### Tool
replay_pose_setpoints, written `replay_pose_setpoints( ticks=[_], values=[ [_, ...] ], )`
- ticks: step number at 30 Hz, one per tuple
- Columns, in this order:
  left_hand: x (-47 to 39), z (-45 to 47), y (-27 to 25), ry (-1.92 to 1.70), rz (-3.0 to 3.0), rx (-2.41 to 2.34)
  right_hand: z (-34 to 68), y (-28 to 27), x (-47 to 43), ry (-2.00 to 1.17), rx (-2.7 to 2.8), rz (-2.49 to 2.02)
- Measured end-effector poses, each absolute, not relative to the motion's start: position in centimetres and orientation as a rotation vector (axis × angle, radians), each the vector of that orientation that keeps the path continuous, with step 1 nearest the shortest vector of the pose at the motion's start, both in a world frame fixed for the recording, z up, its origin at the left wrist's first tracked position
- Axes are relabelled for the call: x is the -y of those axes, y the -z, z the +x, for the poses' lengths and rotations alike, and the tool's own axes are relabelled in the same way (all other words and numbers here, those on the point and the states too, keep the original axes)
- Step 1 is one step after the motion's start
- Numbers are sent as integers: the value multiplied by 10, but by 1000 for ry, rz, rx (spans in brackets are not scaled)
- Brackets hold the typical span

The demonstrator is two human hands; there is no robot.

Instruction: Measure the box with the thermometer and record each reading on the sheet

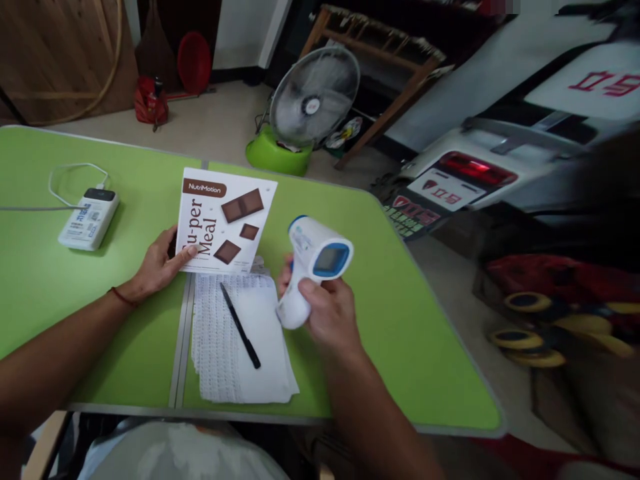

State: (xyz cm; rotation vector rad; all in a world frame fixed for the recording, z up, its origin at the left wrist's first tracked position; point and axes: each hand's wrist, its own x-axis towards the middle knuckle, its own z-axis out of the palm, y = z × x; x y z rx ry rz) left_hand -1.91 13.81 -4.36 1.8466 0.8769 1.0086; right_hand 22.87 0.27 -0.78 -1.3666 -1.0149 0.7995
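Note:
My left hand (163, 263) grips the lower left edge of a white meal box (215, 213) printed with brown chocolate pieces, thumb across its front. The box is held up above the far end of a paper stack. In my right hand (333, 303) is a white and blue infrared thermometer (313, 267), held by its handle. Its grey screen faces me, and its front end points away towards the far side. Between my forearms lies the stack of written papers (215, 347), with a blank sheet on part of it. A black pen (240, 327) rests diagonally on top.
A white power bank (93, 223) with a cable lies at the left of the green folding table (400, 347). Beyond the table stands a fan (315, 97) by a green basin (277, 152). A white scooter (475, 173) is parked at the right.

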Motion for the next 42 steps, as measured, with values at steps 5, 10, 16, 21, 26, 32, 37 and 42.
replay_pose_setpoints(
  ticks=[5, 10, 16, 21, 26, 32, 37, 42],
  values=[
    [-135, -18, 42, -980, 1981, -894, 191, 1, -2, -1091, 956, -1359],
    [-138, -20, 46, -904, 2017, -925, 178, 5, -17, -1140, 818, -1330],
    [-138, -20, 49, -918, 2023, -918, 170, 15, -21, -1206, 801, -1295],
    [-138, -20, 49, -905, 2026, -928, 165, 28, -17, -1219, 775, -1302],
    [-139, -20, 46, -940, 2037, -889, 163, 32, -19, -1177, 831, -1322],
    [-138, -18, 48, -958, 1999, -876, 164, 33, -19, -1163, 844, -1356],
    [-139, -20, 52, -951, 2000, -894, 164, 38, -18, -1217, 816, -1304],
    [-138, -21, 50, -935, 2009, -883, 162, 40, -19, -1223, 798, -1309]
  ],
)
